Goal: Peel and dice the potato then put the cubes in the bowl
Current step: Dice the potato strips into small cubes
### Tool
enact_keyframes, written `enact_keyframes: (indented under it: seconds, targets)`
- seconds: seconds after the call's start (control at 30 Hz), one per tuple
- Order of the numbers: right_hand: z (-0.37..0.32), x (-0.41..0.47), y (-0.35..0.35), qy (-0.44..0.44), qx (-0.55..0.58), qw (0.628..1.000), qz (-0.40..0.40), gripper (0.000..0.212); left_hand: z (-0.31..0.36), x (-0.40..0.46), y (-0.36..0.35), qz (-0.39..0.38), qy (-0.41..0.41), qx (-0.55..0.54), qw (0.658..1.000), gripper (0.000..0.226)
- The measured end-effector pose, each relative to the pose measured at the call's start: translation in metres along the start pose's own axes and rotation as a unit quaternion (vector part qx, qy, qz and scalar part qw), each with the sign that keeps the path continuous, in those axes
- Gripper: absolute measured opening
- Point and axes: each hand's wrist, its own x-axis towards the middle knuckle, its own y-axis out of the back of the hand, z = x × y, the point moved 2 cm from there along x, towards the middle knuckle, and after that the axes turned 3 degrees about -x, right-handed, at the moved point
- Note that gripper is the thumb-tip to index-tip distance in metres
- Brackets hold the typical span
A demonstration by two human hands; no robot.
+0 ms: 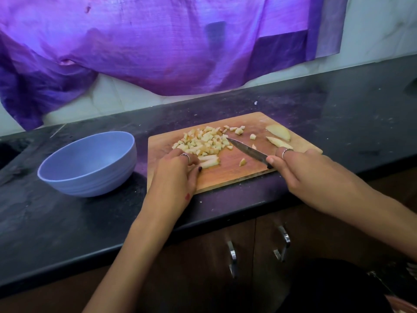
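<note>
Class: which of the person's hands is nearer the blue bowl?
Left. The left hand rests on the board's near-left corner, just right of the blue bowl; the right hand holds the knife farther right.

The knife [248,150] handle is hidden inside the right hand [309,175]; only the blade shows. The left hand [176,177] covers the near ends of the potato strips [208,161], and its fingertips are tucked out of sight. The purple cloth [158,41] runs off the top and left edges. At the right edge near the bottom, a striped object [411,269] is cut off and cannot be identified. Both forearms leave the picture at its near and right edges. A tiny pale speck [255,102] on the far counter [338,114] is too small to name.
</note>
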Motion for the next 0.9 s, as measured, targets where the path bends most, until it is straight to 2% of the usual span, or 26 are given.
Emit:
enact_keyframes:
  seconds: [0.1, 0.23, 0.4, 0.53, 0.63, 0.9]
  targets:
    - [-0.005, -0.006, 0.001, 0.001, -0.021, 0.999, -0.025, 0.034, 0.006, -0.002, 0.0, -0.013, 0.023, -0.024, 0.999, 0.019]
    - [-0.006, -0.012, 0.001, 0.0, -0.068, 0.996, -0.063, 0.032, 0.017, -0.011, -0.001, 0.002, -0.004, -0.045, 0.999, 0.019]
    - [0.007, 0.011, 0.007, -0.003, -0.136, 0.991, -0.01, 0.038, 0.03, -0.012, -0.01, -0.01, 0.007, -0.07, 0.998, 0.021]
    - [0.005, 0.02, 0.012, -0.014, -0.092, 0.996, 0.005, 0.04, 0.04, -0.004, -0.019, -0.007, 0.017, -0.072, 0.997, 0.021]
    - [-0.004, 0.012, 0.01, 0.006, -0.054, 0.998, -0.022, 0.037, 0.044, -0.003, -0.023, 0.006, 0.026, -0.079, 0.997, 0.02]
    - [-0.008, 0.014, 0.005, 0.001, -0.06, 0.996, -0.066, 0.039, 0.043, -0.003, -0.026, 0.02, 0.027, -0.084, 0.996, 0.011]
